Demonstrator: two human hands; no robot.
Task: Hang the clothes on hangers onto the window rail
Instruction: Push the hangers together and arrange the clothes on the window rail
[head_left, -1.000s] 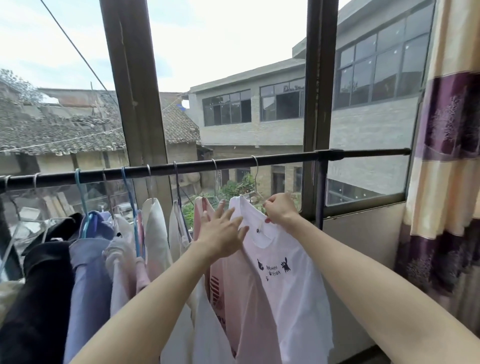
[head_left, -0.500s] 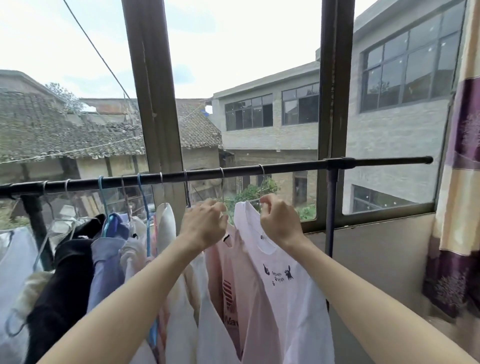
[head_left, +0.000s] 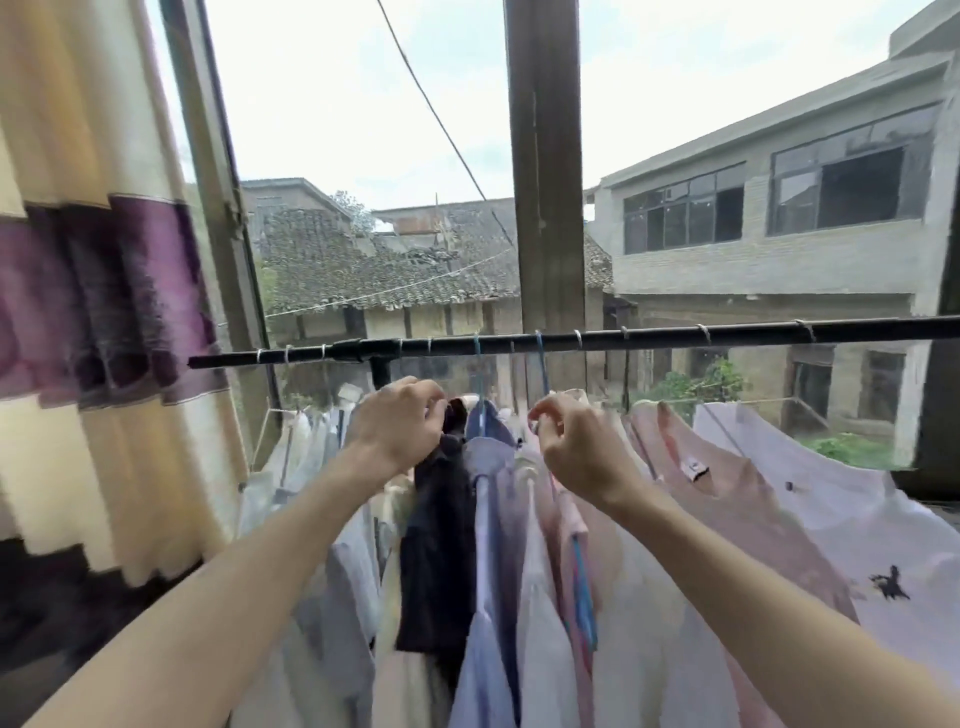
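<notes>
A black window rail (head_left: 649, 338) runs across the open window with several hangers hooked on it. Below it hang several garments close together: a black garment (head_left: 441, 545), a light blue shirt (head_left: 485, 519), white tops, a pink T-shirt (head_left: 727, 493) and a white T-shirt with a small black print (head_left: 857, 519). My left hand (head_left: 400, 423) is closed on the top of the black garment. My right hand (head_left: 576, 441) is pinched on the top of a white garment by a blue hanger (head_left: 543, 364), just right of the blue shirt.
A cream and purple curtain (head_left: 104, 286) hangs at the left. A brown window post (head_left: 545, 182) stands behind the rail's middle. A rail support (head_left: 382, 371) drops from the rail near the left hand. Outside are tiled roofs and a grey building.
The view has swung left along the rail. Both hands left the white and pink T-shirts at the right and now grip garments further left, by the black garment and blue shirt.
</notes>
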